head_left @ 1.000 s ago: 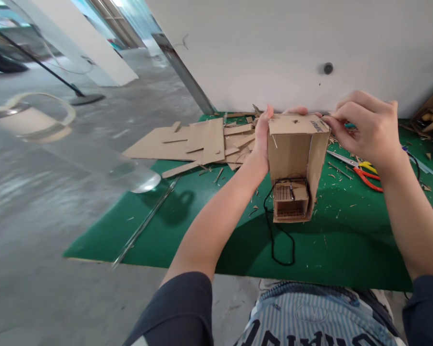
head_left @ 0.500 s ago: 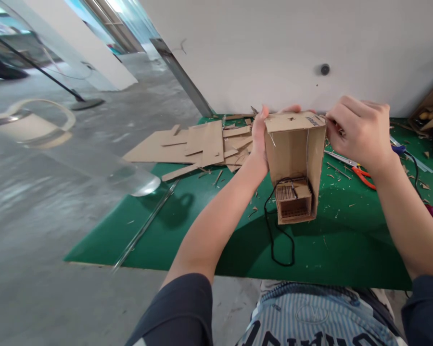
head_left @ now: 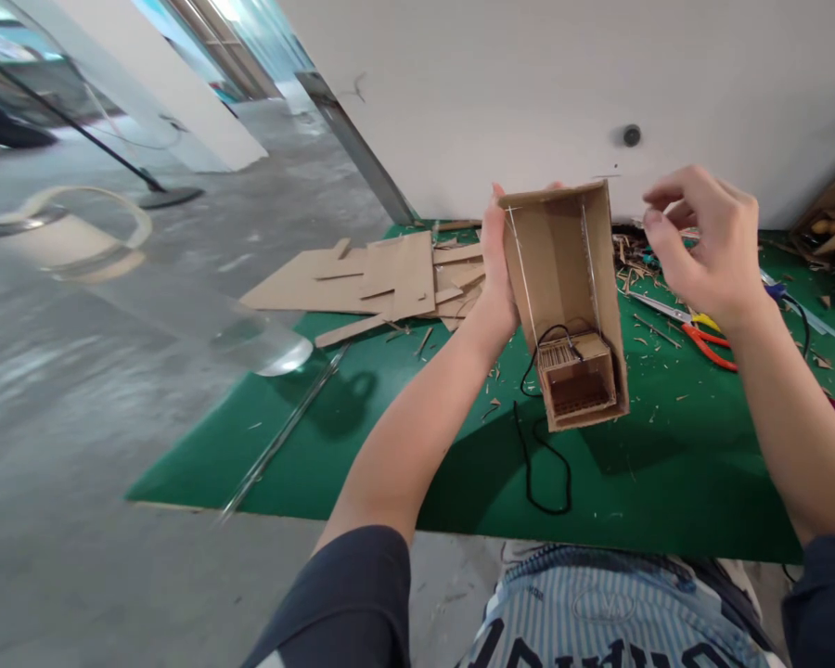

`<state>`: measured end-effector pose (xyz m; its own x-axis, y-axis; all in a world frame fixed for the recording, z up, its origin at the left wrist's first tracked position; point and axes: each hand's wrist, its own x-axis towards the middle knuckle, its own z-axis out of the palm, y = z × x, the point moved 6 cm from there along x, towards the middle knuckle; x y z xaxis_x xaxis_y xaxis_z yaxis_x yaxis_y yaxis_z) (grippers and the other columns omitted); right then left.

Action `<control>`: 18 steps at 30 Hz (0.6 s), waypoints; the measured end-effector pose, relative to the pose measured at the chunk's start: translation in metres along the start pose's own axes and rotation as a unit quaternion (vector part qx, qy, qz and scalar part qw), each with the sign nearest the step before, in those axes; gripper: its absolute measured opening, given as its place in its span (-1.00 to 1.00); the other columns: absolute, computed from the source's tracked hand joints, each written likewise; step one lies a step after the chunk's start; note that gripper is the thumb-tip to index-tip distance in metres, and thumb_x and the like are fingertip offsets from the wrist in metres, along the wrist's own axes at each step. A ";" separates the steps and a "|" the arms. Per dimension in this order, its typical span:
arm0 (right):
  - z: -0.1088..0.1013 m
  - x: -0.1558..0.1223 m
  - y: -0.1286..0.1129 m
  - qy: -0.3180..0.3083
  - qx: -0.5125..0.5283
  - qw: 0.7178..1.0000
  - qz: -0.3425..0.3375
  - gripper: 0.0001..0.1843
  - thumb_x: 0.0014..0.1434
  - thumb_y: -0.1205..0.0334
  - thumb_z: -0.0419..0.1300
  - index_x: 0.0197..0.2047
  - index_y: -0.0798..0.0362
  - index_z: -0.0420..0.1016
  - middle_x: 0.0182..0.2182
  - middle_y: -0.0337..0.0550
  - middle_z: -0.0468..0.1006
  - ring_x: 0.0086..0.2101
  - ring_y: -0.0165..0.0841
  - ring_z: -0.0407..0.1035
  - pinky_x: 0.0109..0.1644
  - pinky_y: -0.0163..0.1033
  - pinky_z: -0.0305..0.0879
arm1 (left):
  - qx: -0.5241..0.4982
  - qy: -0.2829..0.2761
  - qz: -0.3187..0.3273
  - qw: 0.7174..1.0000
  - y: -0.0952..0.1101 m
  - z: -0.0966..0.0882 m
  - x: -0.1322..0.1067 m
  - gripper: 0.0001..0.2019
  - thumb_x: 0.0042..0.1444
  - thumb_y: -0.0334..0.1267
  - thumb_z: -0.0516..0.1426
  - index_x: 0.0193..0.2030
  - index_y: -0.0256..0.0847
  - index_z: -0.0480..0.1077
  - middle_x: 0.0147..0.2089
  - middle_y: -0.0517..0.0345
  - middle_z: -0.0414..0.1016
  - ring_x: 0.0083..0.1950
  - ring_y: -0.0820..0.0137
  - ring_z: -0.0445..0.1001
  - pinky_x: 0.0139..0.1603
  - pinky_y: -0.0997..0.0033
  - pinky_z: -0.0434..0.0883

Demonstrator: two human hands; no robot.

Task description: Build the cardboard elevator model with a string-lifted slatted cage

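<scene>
My left hand (head_left: pixel 497 264) grips the upper left side of a cardboard box (head_left: pixel 557 269), its thumb at the near edge and the other fingers mostly hidden behind. The tall, open-fronted box tilts so its inside faces me. Pale glue-like lines run down its inner corners. A small cardboard compartment (head_left: pixel 577 376) with a ribbed top sits at its bottom. A black cord (head_left: pixel 548 510) passes over the compartment, and a loop of it lies below on the table. My right hand (head_left: pixel 702 241) hovers right of the box, apart from it, thumb and fingers curved and separated; I see nothing between them.
Scissors with orange handles (head_left: pixel 710 345) lie right of the box on the green tabletop (head_left: pixel 362 482). Cardboard pieces (head_left: pixel 390 278) are heaped at the left, with scraps scattered around. A blurred clear pitcher (head_left: pixel 181 297) and thin clear rods (head_left: pixel 285 431) are near the left edge. A white wall (head_left: pixel 529 93) stands behind.
My right hand has come off the box's upper right corner and its fingers have opened. In my left hand the box has tilted back, its base shifting right and its inside showing more.
</scene>
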<state>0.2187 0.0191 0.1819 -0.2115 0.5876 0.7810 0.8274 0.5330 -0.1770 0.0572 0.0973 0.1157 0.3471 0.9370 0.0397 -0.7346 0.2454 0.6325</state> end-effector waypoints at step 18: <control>0.018 -0.005 -0.029 -0.022 -0.111 0.993 0.014 -0.64 0.36 0.15 0.08 0.21 -0.11 0.32 0.04 0.09 0.53 0.10 0.06 0.34 0.18 0.25 0.30 | 0.058 -0.116 0.038 0.991 -0.004 0.008 0.003 -0.42 0.44 0.11 -0.22 -0.12 -0.24 0.48 -0.02 0.04 0.61 0.34 0.07 0.46 0.32 0.03 0.46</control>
<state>0.1866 0.0122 0.1723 -0.2051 0.6288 0.7501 0.9268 0.3711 -0.0577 0.0660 0.0974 0.1201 0.4285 0.8655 0.2596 -0.6968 0.1337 0.7047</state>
